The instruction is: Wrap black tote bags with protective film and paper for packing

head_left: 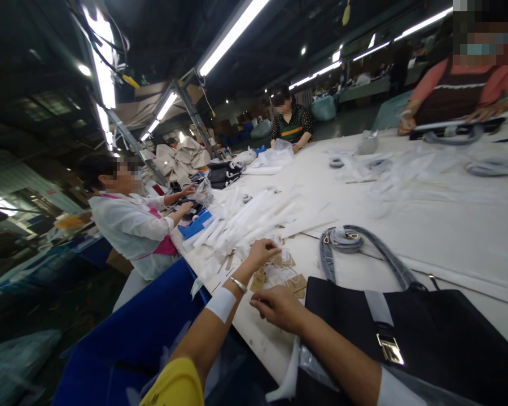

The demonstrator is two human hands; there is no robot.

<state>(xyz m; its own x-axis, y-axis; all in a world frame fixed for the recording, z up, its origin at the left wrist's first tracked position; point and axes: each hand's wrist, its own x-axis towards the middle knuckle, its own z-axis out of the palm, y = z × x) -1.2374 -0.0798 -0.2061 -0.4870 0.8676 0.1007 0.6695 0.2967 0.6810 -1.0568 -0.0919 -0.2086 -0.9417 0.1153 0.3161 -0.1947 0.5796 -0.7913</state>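
My left hand (262,253), with a bracelet and a white band on its forearm, reaches over a pile of brown paper hang tags (297,283) with white cords. Its fingers are bent together at the pile's far side; whatever they pinch is too small to make out. Closer to me, my right hand (279,308) is closed at the pile's near edge, thumb against curled fingers, and I cannot see anything between them. Beside it lies a black handbag (432,321) with a gold clasp. Its wrapped grey handle (387,254) stretches behind it, next to a coiled strap (345,240).
A white table (457,231) carries white strips (237,220) and clear plastic wrap (410,169). Co-workers stand at the left (131,225), far side (290,121) and right (461,93). A blue bin (131,332) adjoins the table's near left edge.
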